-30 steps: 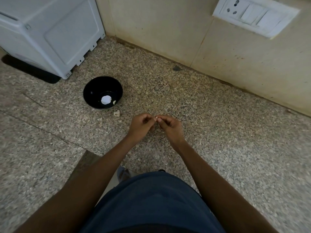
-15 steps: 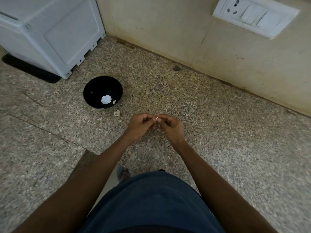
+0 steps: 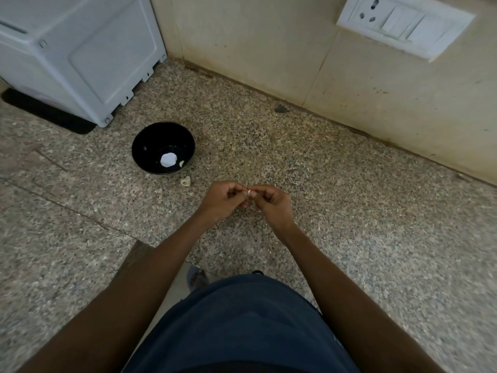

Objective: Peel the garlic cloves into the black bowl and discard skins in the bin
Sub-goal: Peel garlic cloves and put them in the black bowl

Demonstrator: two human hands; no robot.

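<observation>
My left hand [image 3: 224,201] and my right hand [image 3: 271,203] meet above the speckled stone counter [image 3: 349,211], fingers curled. Between their fingertips they pinch a small pale garlic clove [image 3: 252,193], mostly hidden by the fingers. To the upper left stands the black bowl [image 3: 150,141] with a round white piece [image 3: 168,159] and a small pale clove [image 3: 181,163] inside. Just outside the bowl, a scrap of garlic skin [image 3: 185,180] lies on the counter. No bin is in view.
A white appliance [image 3: 75,49] on a black mat [image 3: 48,114] fills the back left corner. A beige wall [image 3: 269,49] with a white switch plate [image 3: 403,22] runs along the back. The counter's front edge [image 3: 139,249] drops off near my body.
Both hands stay together at the same spot; the fingers have shifted slightly around the clove. Nothing else has moved.
</observation>
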